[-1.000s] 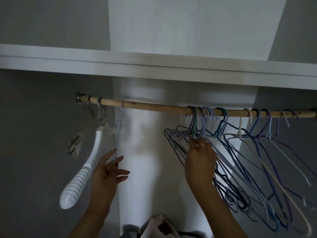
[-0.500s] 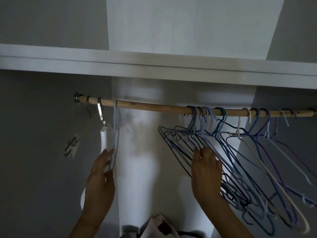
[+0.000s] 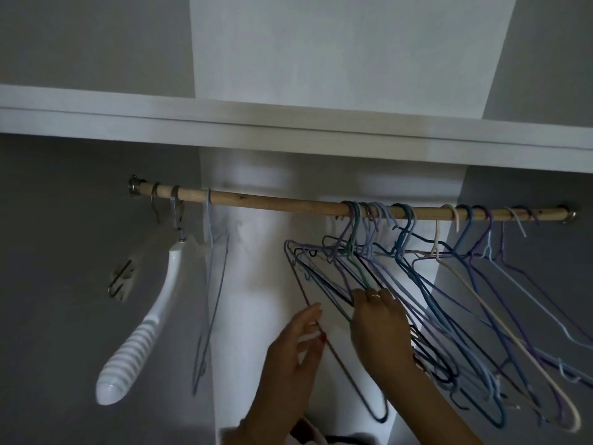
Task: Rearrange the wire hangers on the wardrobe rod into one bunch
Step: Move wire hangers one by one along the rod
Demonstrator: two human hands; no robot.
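A wooden rod (image 3: pixel 272 203) runs across the wardrobe under a white shelf. A bunch of blue, purple and green wire hangers (image 3: pixel 369 252) hangs at its middle. More wire hangers (image 3: pixel 481 252) are spread along the right part. One light blue wire hanger (image 3: pixel 210 284) hangs alone at the left. My right hand (image 3: pixel 380 329) is closed on wires in the middle bunch. My left hand (image 3: pixel 295 351) is just left of it, fingers apart, touching the leftmost wire of the bunch.
A white plastic hanger (image 3: pixel 134 342) with a ribbed end hangs from a metal hook at the rod's far left. A metal wall hook (image 3: pixel 122 281) is fixed to the left wall. The white shelf (image 3: pixel 288 123) sits just above the rod.
My left hand let go of the lone light blue hanger at the left and moved right to the middle bunch. My right hand stayed on the bunch.
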